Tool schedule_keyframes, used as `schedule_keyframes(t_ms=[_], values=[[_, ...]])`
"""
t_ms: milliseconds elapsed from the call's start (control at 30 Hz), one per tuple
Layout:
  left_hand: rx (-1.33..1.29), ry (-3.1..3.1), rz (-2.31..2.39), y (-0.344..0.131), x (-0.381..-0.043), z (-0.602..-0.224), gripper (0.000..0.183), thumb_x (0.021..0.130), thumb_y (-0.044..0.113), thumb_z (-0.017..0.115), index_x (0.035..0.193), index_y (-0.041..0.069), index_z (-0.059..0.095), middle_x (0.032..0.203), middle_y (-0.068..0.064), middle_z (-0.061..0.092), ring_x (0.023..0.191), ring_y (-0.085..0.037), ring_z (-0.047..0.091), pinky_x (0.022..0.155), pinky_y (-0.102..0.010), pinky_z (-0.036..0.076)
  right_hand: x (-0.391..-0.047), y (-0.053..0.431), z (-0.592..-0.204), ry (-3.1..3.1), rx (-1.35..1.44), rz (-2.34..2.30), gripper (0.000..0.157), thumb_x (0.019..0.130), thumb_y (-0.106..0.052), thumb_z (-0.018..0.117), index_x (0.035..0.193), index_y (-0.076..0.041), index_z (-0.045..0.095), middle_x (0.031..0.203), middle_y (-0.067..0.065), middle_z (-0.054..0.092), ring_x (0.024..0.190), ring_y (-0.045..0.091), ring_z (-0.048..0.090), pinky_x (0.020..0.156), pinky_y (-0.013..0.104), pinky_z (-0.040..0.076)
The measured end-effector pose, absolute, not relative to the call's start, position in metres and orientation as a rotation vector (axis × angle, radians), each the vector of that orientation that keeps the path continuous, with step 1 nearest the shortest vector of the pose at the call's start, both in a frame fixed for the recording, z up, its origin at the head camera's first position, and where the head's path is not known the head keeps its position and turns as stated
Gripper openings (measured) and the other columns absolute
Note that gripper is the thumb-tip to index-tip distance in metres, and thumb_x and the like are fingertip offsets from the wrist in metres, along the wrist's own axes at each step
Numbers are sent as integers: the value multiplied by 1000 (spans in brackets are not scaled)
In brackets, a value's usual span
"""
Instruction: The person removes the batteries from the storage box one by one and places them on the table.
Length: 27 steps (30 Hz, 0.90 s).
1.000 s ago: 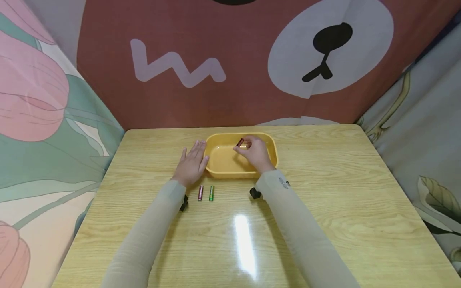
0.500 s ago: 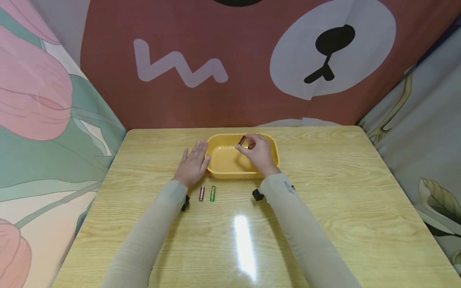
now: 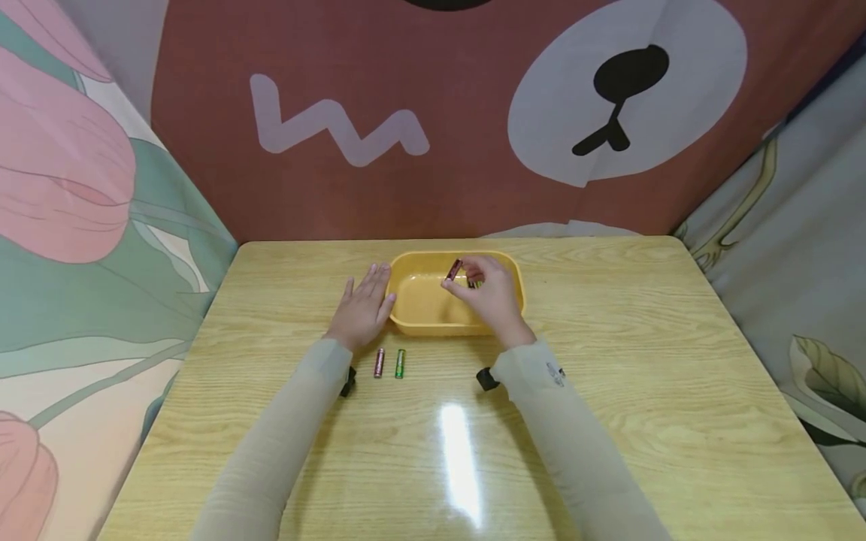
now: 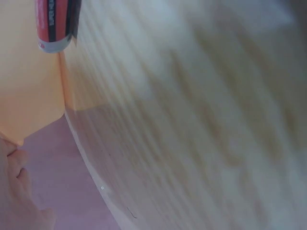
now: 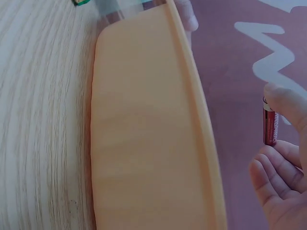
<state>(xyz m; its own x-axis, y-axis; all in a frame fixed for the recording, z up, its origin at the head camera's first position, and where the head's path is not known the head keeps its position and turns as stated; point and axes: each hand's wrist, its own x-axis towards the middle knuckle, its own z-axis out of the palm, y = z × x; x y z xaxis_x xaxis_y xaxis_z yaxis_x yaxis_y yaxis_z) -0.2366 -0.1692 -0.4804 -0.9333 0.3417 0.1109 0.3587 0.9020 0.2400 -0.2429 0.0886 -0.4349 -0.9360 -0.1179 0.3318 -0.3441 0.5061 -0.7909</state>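
Head view: yellow plastic tray (image 3: 419, 304) near the centre of the frame, on a wood-grain table (image 3: 643, 361). Right hand (image 3: 494, 294) over the right half of the tray; thumb and fingers curled to a pinch on a red battery (image 3: 455, 270), held tilted above the tray floor. Right wrist view, right edge of the frame: the same battery gripped by its ends, thumb at the upper one, fingertips at the lower; remaining fingers loosely bent. Left hand (image 3: 358, 315) at the tray's left end, palm down, fingers extended and touching the rim; grasps nothing. Inside the tray, beside the right hand, small dark-and-yellowish objects (image 3: 476, 285), partly covered by the hand, too small to identify. Below the tray, slightly left of frame centre, a pinkish-red battery (image 3: 380, 363) and a green battery (image 3: 400, 364) lie side by side, apart, roughly parallel. Both arms in pale sleeves (image 3: 271, 443). Upper frame: reddish-brown backdrop (image 3: 460, 188) with a cartoon muzzle print at upper right.
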Motion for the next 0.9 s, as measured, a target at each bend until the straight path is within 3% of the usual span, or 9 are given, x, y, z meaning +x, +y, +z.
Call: schedule_keyframes(t_ms=[133,433,700,900], values=[[-553,-2996,-404,-170,-236,-482,60,102,44,19,152,12,7,157,-1,9,143,-13,-2,113,-53,5,-232,89,-431,-2539,404,1400,56,73,-41,79,113,-5,64,102,14,60,90,30,60,80,39,51],[-551,-3006,-411,-169,-234,-482,62,101,48,14,152,14,6,157,0,8,143,-13,-2,114,-52,4,-212,92,-424,-2518,441,1428,55,72,-41,80,113,-7,65,100,6,61,90,28,61,81,41,52],[-562,-3005,-412,-170,-236,-481,64,100,51,10,152,14,4,157,0,7,143,-13,-3,113,-52,4,-196,90,-417,-2505,487,1390,52,72,-34,82,114,-9,66,100,2,63,90,20,61,81,30,52],[-558,-3007,-406,-170,-236,-479,63,101,49,14,152,14,4,157,0,7,143,-14,-2,114,-51,3,-186,87,-418,-2492,507,1383,50,70,-31,83,113,-11,67,95,1,63,89,21,63,80,29,52]])
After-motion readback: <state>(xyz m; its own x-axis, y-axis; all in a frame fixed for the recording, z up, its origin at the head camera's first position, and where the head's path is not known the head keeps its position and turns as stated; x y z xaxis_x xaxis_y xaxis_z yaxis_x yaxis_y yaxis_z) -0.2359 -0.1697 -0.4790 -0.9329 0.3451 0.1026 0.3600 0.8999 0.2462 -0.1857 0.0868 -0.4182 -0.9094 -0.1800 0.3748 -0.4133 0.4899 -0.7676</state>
